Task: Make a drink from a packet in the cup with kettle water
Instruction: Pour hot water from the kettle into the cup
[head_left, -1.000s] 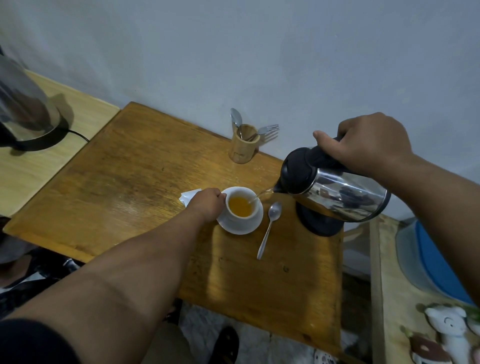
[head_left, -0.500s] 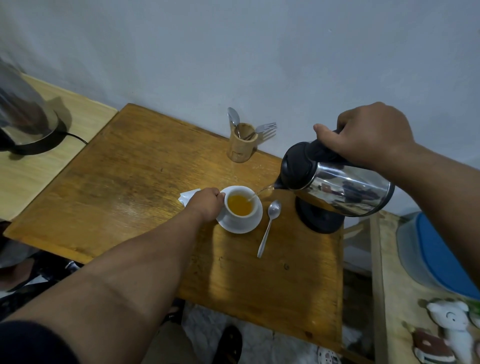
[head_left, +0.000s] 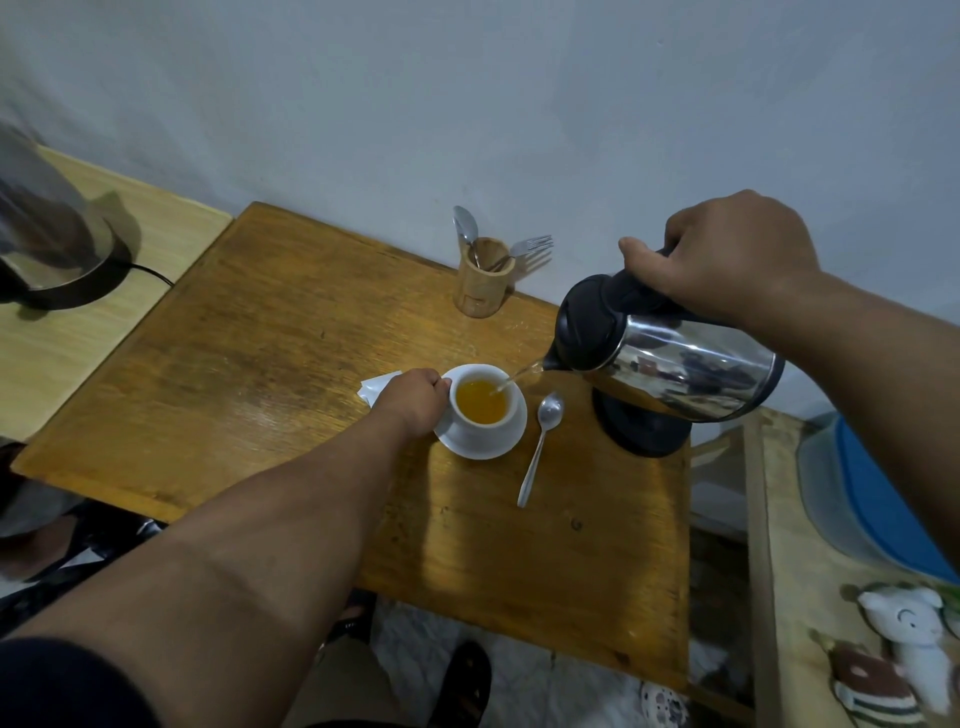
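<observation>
A white cup (head_left: 480, 425) holding orange liquid stands on a white saucer (head_left: 506, 447) on the wooden table (head_left: 291, 332). My left hand (head_left: 413, 397) grips the cup's left side. My right hand (head_left: 727, 254) holds the black handle of a steel kettle (head_left: 675, 364), tilted with its spout toward the cup. A thin stream of water runs from the spout into the cup. A white packet (head_left: 376, 387) lies just behind my left hand, partly hidden. A spoon (head_left: 540, 447) lies to the right of the saucer.
The kettle's black base (head_left: 641, 436) sits on the table's right side. A wooden holder (head_left: 483, 283) with a spoon and fork stands by the wall. A second kettle (head_left: 47, 244) is on the left table. A blue-lidded container (head_left: 878, 499) and toy figures are at the right.
The kettle has stayed tilted over the cup and water keeps pouring. Both hands hold their places; only the view has shifted slightly.
</observation>
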